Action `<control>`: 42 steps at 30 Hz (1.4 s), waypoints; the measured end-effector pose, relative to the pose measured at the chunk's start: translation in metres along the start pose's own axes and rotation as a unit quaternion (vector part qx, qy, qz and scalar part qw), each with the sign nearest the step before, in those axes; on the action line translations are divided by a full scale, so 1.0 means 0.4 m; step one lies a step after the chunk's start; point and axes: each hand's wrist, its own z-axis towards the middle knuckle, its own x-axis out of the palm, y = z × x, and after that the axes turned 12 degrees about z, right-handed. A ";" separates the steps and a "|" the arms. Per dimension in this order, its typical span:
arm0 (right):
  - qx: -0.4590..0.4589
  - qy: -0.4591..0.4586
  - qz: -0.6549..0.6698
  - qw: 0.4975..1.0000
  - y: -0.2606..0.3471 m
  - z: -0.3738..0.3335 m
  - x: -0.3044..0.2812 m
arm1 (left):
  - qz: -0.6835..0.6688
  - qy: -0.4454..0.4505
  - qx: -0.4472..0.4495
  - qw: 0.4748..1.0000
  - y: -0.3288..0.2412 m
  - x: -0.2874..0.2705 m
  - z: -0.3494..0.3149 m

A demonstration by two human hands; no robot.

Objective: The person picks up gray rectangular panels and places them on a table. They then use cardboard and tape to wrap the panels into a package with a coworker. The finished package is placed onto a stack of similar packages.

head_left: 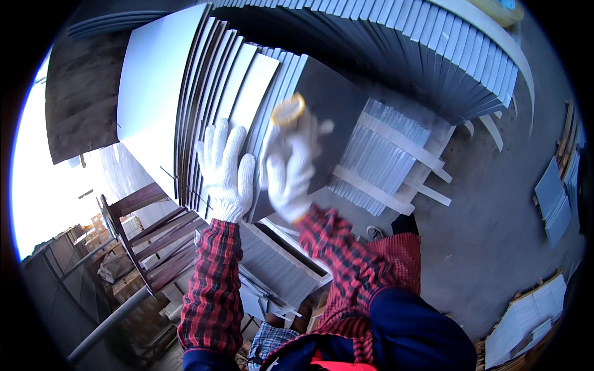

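My left hand (226,173), in a white knitted glove, lies with its fingers spread across the edges of a row of upright slabs (238,83). These look like large tiles, some white and some grey. Just to its right, my gloved right hand (289,176) is smeared by motion. Its fingers are curled round a pale round thing with a yellow rim (288,110), whose kind I cannot make out. Behind that hand stands a dark slab face (331,108) at the row's right end. Whether the round thing touches the slabs is unclear.
A long curved row of grey slabs (427,37) runs along the far side. Strapped slabs (380,157) lie to the right. A brown metal rack (154,238) stands at left. More stacked slabs (526,321) are at lower right, and a shoe (374,233) shows on the floor.
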 end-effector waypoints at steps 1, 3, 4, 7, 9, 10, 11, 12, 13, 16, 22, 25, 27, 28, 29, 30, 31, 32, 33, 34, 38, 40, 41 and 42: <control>0.058 -0.021 0.027 0.998 -0.041 0.042 -0.022 | -0.008 -0.006 0.002 1.000 -0.005 -0.005 0.007; 0.166 -0.074 0.082 0.980 -0.127 0.124 -0.069 | -0.012 -0.012 0.003 1.000 -0.012 -0.005 0.010; 0.016 -0.143 -0.095 0.985 -0.221 0.119 -0.107 | -0.020 -0.022 0.009 1.000 -0.016 -0.006 0.017; 0.380 -0.236 0.148 0.882 -0.235 -0.050 -0.144 | 0.007 -0.020 0.014 1.000 -0.013 0.006 0.017; 0.355 -0.175 0.147 0.906 -0.129 -0.166 -0.121 | 0.004 -0.023 0.009 1.000 -0.007 0.003 0.006; 0.281 -0.135 0.107 0.944 -0.083 -0.225 -0.078 | 0.003 -0.019 0.005 1.000 -0.011 -0.004 0.002; 0.198 -0.108 0.065 0.972 -0.043 -0.279 -0.034 | 0.002 -0.020 0.004 1.000 -0.017 -0.005 0.008; 0.141 -0.084 0.008 0.986 -0.027 -0.315 0.001 | -0.001 -0.019 0.004 1.000 -0.024 -0.005 0.017; 0.101 -0.072 0.010 0.992 0.014 -0.289 0.024 | -0.013 -0.031 0.011 0.999 -0.012 0.011 0.014; -0.033 0.013 0.048 0.998 0.005 -0.178 0.009 | -0.013 -0.041 0.005 0.999 -0.001 0.023 0.005; 0.344 -0.209 0.103 0.910 -0.210 -0.134 -0.119 | -0.039 -0.057 0.011 0.998 -0.004 0.018 0.006; 0.348 -0.278 0.054 0.894 -0.286 -0.290 -0.104 | -0.021 -0.054 0.006 0.998 -0.003 0.016 0.004; 0.400 -0.262 0.045 0.877 -0.204 -0.346 -0.071 | -0.017 -0.045 -0.006 0.999 -0.004 0.007 -0.005; 0.335 -0.236 0.035 0.912 -0.159 -0.355 -0.039 | -0.015 -0.050 -0.005 0.999 -0.006 0.004 -0.002; 0.262 -0.215 0.024 0.941 -0.123 -0.357 -0.006 | -0.004 -0.044 0.000 0.999 -0.012 0.006 0.008; 0.192 -0.188 0.018 0.963 -0.079 -0.364 0.026 | -0.010 -0.043 0.001 0.999 -0.014 0.004 0.010; 0.164 -0.170 0.031 0.971 -0.044 -0.365 0.054 | -0.014 -0.042 0.001 0.999 -0.015 0.001 0.010; 0.160 -0.162 0.030 0.973 -0.045 -0.369 0.059 | -0.018 -0.042 0.003 0.999 -0.016 -0.002 0.014; 0.157 -0.152 0.030 0.975 -0.042 -0.371 0.065 | -0.004 -0.043 0.008 0.999 -0.015 0.000 0.012; 0.179 -0.149 0.014 0.972 -0.077 -0.387 0.057 | -0.012 -0.042 0.003 0.999 -0.015 -0.001 0.008; 0.362 -0.286 0.211 0.862 -0.187 -0.352 -0.064 | -0.024 -0.048 -0.020 0.998 -0.002 0.001 -0.012; 0.374 -0.308 0.062 0.872 -0.293 -0.368 -0.111 | -0.047 -0.059 -0.002 0.997 -0.025 -0.014 0.019; 0.408 -0.309 0.021 0.859 -0.303 -0.356 -0.124 | -0.038 -0.052 0.007 0.998 -0.039 -0.033 0.030; 0.490 -0.298 0.040 0.819 -0.247 -0.319 -0.128 | -0.014 -0.053 0.010 0.998 -0.030 -0.025 0.021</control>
